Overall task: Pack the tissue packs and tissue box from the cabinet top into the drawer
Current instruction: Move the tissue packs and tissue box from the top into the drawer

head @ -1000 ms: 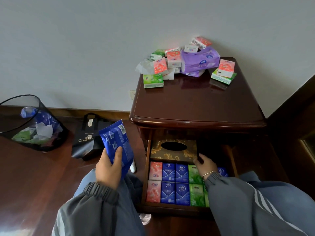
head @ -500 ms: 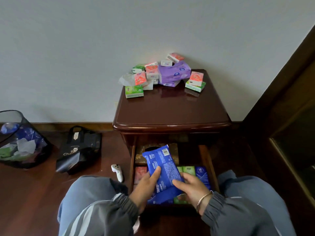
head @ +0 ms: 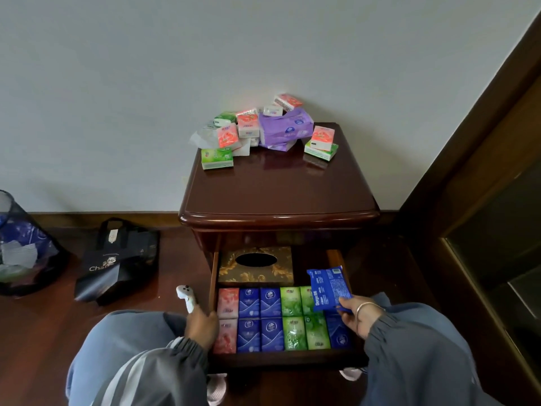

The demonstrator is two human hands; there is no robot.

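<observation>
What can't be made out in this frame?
Head view:
- Left hand: fingers hidden behind its own back, grip unclear.
- Drawer right rear corner: covered by the blue pack held in the right hand.
- Bin: cut off by the left edge.
- Pile of packs on the cabinet top: print too small.

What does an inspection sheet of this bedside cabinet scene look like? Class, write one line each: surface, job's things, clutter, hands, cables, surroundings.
Surface: cabinet top, glossy dark wood.
Job's things: loose tissue packs and a purple pack piled at the back by the wall; open drawer holds a gold tissue box and two rows of packs.
Clutter: small white object on the floor beside the drawer.
Hands: right hand pinches a blue pack over the drawer; left hand at the drawer's left wall, grip unclear.
Cables: nothing seen.
Surroundings: grey wall, mesh bin, black bag.
</observation>
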